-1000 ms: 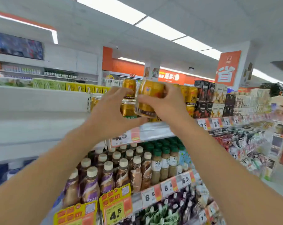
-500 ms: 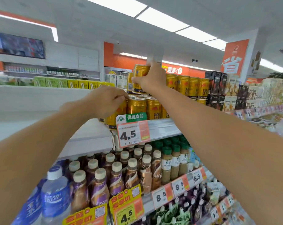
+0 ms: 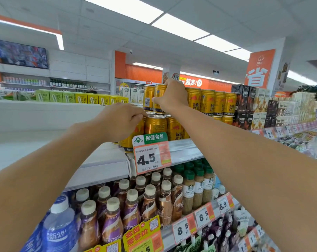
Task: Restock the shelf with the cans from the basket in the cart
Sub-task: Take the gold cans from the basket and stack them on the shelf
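Gold Red Bull cans stand in two stacked layers on the top shelf [image 3: 183, 151]. My right hand [image 3: 172, 96] grips a gold can [image 3: 158, 91] in the upper layer, standing on the lower cans beside another upper can [image 3: 148, 98]. My left hand [image 3: 121, 120] is curled round a lower-layer can [image 3: 130, 140] at the shelf's front left corner. More lower cans [image 3: 156, 124] stand between my hands. The cart and basket are out of view.
A 4.5 price tag [image 3: 150, 157] hangs on the shelf edge. Bottled coffee [image 3: 132, 210] fills the shelf below. Dark and pale cartons [image 3: 252, 104] stand right of the cans. The top shelf left of the cans is bare white [image 3: 45, 142].
My right hand has carried the can up and back and set it on the upper layer. My left hand has dropped onto the lower front can. The view has moved closer.
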